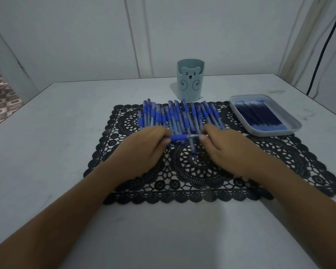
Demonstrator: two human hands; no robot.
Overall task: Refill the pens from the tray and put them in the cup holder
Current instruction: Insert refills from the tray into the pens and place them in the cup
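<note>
Progress, judged early: left hand (144, 146) and right hand (227, 150) pinch opposite ends of one pen (179, 138) over the mat (192, 171), the other pens (180, 117) lying rowed behind it, refills (258, 115) filling the tray (273, 133), no pen protruding from the cup holder (190, 82).

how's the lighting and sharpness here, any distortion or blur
head view: dim, bluish light; faint shadow beside the cup holder; wall lines lean from wide-angle distortion; pen between left hand and right hand slightly soft; refills in the tray merge darkly
</note>
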